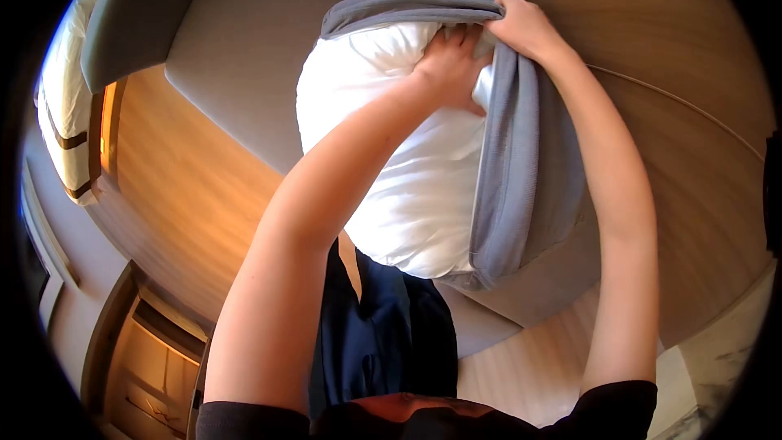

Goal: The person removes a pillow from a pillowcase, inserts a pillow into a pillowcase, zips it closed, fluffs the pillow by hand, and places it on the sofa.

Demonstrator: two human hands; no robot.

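A puffy white pillow (423, 187) bulges partway out of a grey-blue pillowcase (509, 171). The fabric is folded back along the pillow's top and right side. My left hand (456, 65) presses into the white filling near the upper right of the pillow, its fingers spread and partly sunk out of sight by the case's opening. At the upper right corner, my right hand (521, 24) grips the folded edge of the pillowcase, with the fingers closed round the cloth.
Behind the pillow is a grey upholstered sofa (244, 57). Wooden floor (187, 187) shows at the left. A thin cable (676, 98) runs along the brown wood surface at the right. White bedding with dark stripes (69, 106) lies at the far left.
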